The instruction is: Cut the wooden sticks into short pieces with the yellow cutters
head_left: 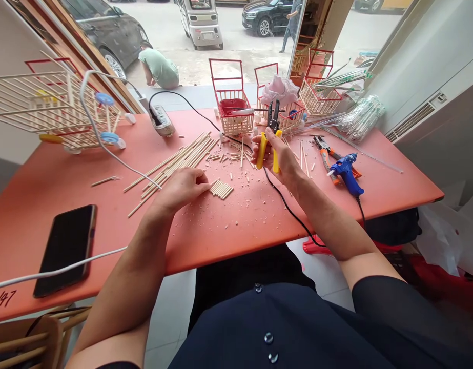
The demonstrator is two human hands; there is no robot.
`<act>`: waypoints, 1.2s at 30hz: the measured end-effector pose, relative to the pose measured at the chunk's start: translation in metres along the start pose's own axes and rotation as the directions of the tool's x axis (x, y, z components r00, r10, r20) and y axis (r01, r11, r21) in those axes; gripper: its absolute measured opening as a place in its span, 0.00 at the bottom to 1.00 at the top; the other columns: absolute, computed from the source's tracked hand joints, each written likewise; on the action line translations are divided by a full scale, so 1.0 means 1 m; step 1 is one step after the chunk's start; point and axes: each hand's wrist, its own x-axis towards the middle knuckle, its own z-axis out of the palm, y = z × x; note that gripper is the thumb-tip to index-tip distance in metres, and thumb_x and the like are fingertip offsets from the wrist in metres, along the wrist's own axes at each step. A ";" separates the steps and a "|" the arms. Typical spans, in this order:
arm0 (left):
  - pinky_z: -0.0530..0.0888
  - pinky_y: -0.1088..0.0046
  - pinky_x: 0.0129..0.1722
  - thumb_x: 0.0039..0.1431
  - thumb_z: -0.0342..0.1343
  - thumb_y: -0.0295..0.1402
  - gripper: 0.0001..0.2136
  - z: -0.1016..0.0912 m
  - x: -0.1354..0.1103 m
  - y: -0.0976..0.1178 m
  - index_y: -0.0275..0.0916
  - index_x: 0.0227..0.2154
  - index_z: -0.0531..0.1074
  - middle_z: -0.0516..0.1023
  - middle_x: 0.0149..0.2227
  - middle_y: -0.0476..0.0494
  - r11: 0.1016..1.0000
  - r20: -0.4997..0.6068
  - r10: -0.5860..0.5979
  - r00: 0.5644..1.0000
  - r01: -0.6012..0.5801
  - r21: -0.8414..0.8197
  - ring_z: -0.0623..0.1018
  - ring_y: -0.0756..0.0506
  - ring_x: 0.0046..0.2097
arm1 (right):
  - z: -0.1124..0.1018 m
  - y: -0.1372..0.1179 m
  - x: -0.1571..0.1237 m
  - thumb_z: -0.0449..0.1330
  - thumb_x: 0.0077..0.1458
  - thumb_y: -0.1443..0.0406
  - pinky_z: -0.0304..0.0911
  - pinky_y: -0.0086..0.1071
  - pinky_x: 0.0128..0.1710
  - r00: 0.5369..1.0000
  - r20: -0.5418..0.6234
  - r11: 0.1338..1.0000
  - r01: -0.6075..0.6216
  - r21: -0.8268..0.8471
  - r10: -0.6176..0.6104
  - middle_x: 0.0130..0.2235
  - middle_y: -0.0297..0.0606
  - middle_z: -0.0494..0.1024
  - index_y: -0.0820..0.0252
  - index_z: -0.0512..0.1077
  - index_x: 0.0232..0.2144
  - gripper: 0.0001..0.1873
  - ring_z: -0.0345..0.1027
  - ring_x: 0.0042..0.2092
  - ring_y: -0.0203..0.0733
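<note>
1. My right hand (276,154) has its fingers clenched round the yellow-handled cutters (270,141), held upright above the bench (228,230).
2. My left hand (180,188) lies flat, holding nothing, fingertips touching the cut stick stack (221,188); a nudge could scatter it.
3. The black cord (286,205) runs under my right wrist and could snag.
4. The glue gun (346,171) lies near my right forearm; long sticks (175,161) crowd my left hand.

Cutter (273,119) tip perhaps blurred (fingers (259,141) hide handles).
</note>
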 end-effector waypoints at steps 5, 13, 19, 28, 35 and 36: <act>0.77 0.62 0.45 0.48 0.55 0.43 0.13 -0.008 0.001 -0.014 0.45 0.32 0.80 0.86 0.31 0.42 0.993 -0.002 -0.036 0.999 0.036 -0.112 0.84 0.37 0.38 | 0.003 -0.001 -0.002 0.68 0.66 0.33 0.75 0.35 0.37 1.000 -0.003 1.000 -0.024 -0.014 0.024 0.30 0.32 0.76 0.54 0.80 0.45 0.32 0.74 0.32 0.38; 0.76 0.64 0.43 0.48 0.56 0.39 0.08 -0.011 -0.001 -0.008 0.45 0.28 0.78 0.86 0.32 0.43 0.999 -0.004 -0.019 1.000 0.019 0.036 0.84 0.37 0.40 | 0.002 -0.001 0.000 0.66 0.65 0.30 0.75 0.37 0.36 1.000 -0.011 0.998 -0.009 -0.055 0.009 0.29 0.33 0.76 0.53 0.81 0.50 0.36 0.76 0.34 0.40; 0.73 0.64 0.41 0.48 0.58 0.39 0.05 -0.010 -0.006 0.002 0.46 0.24 0.75 0.84 0.30 0.43 0.993 0.043 -0.019 0.999 0.014 0.119 0.83 0.37 0.39 | 0.003 -0.002 -0.003 0.67 0.64 0.30 0.74 0.37 0.36 1.000 -0.011 0.997 -0.005 -0.071 0.004 0.30 0.32 0.76 0.52 0.80 0.49 0.35 0.75 0.33 0.40; 0.73 0.62 0.42 0.47 0.59 0.37 0.03 -0.008 -0.007 0.004 0.46 0.24 0.75 0.85 0.31 0.42 0.995 0.044 -0.028 0.999 0.023 0.101 0.83 0.36 0.39 | 0.002 0.001 -0.001 0.70 0.62 0.31 0.74 0.37 0.37 1.000 -0.008 0.998 0.002 -0.069 -0.002 0.30 0.31 0.76 0.52 0.80 0.49 0.35 0.73 0.32 0.38; 0.72 0.62 0.39 0.48 0.58 0.36 0.03 -0.007 -0.006 0.005 0.46 0.22 0.73 0.85 0.31 0.41 0.991 0.035 -0.015 0.999 0.010 0.135 0.82 0.36 0.38 | 0.003 0.001 -0.003 0.69 0.63 0.31 0.75 0.37 0.37 1.000 0.014 0.997 0.024 -0.078 -0.023 0.30 0.32 0.76 0.51 0.80 0.52 0.35 0.75 0.34 0.39; 0.72 0.62 0.39 0.48 0.58 0.36 0.04 -0.006 -0.006 0.005 0.46 0.22 0.73 0.85 0.30 0.41 0.991 0.030 -0.008 1.000 0.004 0.132 0.82 0.36 0.37 | 0.002 0.001 -0.003 0.69 0.62 0.30 0.75 0.37 0.37 1.000 0.013 0.996 0.024 -0.083 -0.023 0.30 0.32 0.76 0.51 0.80 0.52 0.36 0.75 0.34 0.39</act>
